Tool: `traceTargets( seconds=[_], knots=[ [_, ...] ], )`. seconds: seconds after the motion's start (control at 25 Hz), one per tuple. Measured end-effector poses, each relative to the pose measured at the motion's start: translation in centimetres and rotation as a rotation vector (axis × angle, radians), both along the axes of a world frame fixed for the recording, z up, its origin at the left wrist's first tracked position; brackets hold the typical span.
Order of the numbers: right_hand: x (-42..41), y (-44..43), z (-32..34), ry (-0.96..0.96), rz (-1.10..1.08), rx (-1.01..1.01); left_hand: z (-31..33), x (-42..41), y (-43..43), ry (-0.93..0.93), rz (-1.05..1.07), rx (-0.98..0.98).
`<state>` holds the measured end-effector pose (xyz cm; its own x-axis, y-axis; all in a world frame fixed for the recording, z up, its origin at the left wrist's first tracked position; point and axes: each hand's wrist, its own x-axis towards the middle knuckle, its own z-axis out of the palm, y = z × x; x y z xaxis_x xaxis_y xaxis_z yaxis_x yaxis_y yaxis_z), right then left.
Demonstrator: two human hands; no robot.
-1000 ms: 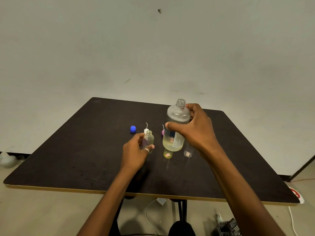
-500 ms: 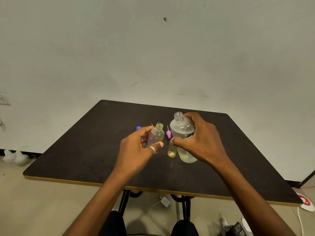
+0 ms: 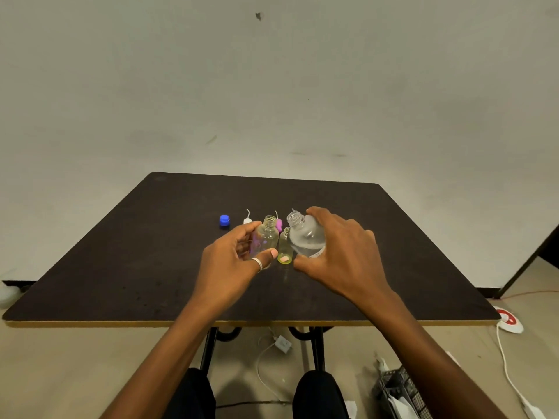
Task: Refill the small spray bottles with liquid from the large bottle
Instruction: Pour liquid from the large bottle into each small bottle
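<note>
Two hands are over the table [image 3: 121,267]: the left hand [image 3: 233,261] wraps its fingers and thumb round an uncapped small bottle [image 3: 267,237], held upright, and the right hand [image 3: 341,255] grips the large bottle [image 3: 305,237], tilted so its open neck leans toward the left fingers. Between the two thumbs a second small bottle [image 3: 285,249] with yellowish liquid stands on the table. Beyond the left fingertips lie a blue cap [image 3: 224,220], a white sprayer [image 3: 247,219] and, just behind the held bottle, a pink sprayer [image 3: 279,224].
</note>
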<state>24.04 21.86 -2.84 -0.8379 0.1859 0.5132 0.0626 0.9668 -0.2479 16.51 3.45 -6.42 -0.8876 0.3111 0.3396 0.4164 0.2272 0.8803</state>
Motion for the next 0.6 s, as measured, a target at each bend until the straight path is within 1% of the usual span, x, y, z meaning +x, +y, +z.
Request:
traceTargets(
  seconds=[0.16,0.6],
  knots=[
    [0.8,0.4,-0.4,-0.001,-0.048,0.035,-0.4,0.6,0.1,-0.003,-0.038,-0.032],
    [-0.2,-0.1,-0.1,0.015,-0.038,0.113,-0.1,0.8,0.3,-0.012,-0.044,-0.023]
  ],
)
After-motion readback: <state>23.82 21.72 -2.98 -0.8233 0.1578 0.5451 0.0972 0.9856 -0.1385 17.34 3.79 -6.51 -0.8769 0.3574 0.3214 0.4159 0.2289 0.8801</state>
